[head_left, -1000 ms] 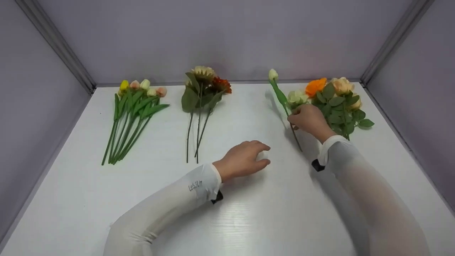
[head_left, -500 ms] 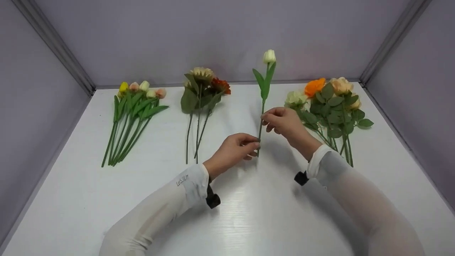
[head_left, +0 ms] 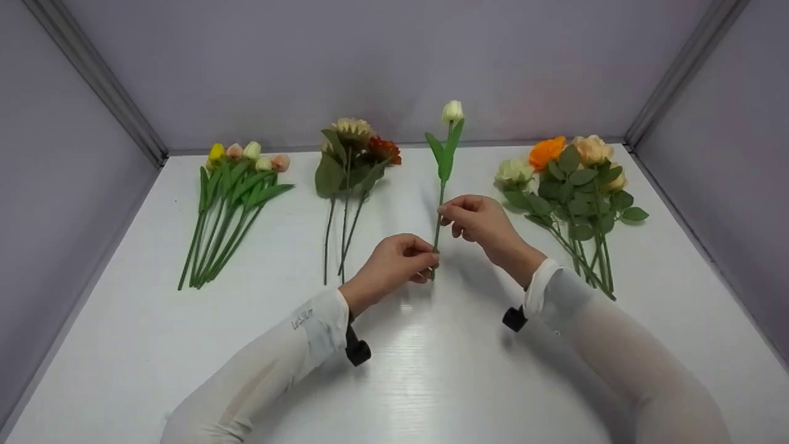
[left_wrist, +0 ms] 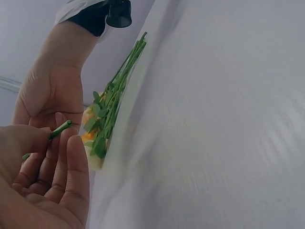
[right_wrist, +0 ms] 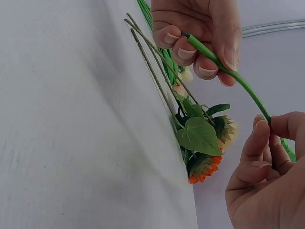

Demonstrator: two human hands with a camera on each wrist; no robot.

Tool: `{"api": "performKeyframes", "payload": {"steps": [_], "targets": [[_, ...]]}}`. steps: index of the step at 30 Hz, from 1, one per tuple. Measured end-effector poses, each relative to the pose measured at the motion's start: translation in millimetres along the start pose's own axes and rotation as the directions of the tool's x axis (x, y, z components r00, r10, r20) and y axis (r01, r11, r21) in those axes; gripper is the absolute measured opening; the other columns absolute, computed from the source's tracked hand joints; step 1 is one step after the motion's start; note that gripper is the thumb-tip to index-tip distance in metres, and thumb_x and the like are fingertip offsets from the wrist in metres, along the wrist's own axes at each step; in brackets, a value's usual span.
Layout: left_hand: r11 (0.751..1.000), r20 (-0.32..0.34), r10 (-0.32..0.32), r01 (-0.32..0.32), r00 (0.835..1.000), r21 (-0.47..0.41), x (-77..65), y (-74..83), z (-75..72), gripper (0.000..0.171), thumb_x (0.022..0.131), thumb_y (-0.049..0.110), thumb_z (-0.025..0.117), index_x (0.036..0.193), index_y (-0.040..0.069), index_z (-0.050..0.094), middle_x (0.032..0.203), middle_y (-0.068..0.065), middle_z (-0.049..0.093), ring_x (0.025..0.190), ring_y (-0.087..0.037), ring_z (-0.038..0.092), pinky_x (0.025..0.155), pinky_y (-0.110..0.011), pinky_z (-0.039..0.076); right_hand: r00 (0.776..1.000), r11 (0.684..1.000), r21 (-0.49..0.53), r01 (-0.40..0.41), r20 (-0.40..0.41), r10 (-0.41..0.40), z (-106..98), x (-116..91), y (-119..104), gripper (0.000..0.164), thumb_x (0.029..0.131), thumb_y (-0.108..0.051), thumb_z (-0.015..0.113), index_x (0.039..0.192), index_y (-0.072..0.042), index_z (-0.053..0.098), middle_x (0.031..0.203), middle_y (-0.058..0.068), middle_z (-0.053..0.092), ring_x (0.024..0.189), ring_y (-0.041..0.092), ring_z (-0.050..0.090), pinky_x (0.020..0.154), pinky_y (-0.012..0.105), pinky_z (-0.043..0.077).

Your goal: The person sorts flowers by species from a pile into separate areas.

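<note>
Dim greyish light | glare on white tabletop | soft shadows | wrist views hazy

Three flower bunches lie on a white, seemingly wood-grained table.

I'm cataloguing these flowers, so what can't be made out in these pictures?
Head view: the middle bunch has blooms partly hidden by leaves; the sleeve lettering is too small to read surely.
Left wrist view: the held tulip's bloom doesn't show; the left grip hides it or the frame edge cuts it off.
Right wrist view: the left grip and middle bunch cover part of the tulip bunch.
</note>
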State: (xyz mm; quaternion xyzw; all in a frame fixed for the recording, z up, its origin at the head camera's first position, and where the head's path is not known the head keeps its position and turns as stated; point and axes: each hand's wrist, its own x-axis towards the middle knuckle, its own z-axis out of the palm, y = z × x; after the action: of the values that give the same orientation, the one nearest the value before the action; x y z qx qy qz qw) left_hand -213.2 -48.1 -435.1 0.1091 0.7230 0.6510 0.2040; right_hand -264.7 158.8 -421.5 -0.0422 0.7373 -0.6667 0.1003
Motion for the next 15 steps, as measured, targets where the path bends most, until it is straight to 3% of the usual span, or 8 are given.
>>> {"api": "performKeyframes", "payload": {"steps": [8,15], "targets": [[0.996,-0.085,0.035,-0.028,0.996,0.086,-12.6,10.4,-31.1,0.017,0.098,0.017,0.071,0.109,0.003,0.069,0.104,-0.016,0.072,0.088,-0.024,0.071,0.079,-0.035,0.06,0.999,0.989,-0.146,0.014,0.05,-0.007,3.5,-3.4,3.3,0.029,0.095,-0.037,0.074,0.106,-0.01,0.074,0.098,0.009,0.072,0.078,0.02,0.061,0.064,0.028,0.044],[0.971,-0.222,0.079,-0.025,0.972,0.237,-42.5,25.1,-90.2,0.019,0.099,0.021,0.07,0.112,0.007,0.069,0.106,-0.01,0.071,0.091,-0.024,0.069,0.081,-0.039,0.06,0.99,0.961,-0.26,0.098,0.127,-0.067,5.3,-7.1,6.6,0.022,0.1,-0.032,0.068,0.11,-0.013,0.074,0.106,0.008,0.071,0.1,0.036,0.063,0.089,0.048,0.05]]}}
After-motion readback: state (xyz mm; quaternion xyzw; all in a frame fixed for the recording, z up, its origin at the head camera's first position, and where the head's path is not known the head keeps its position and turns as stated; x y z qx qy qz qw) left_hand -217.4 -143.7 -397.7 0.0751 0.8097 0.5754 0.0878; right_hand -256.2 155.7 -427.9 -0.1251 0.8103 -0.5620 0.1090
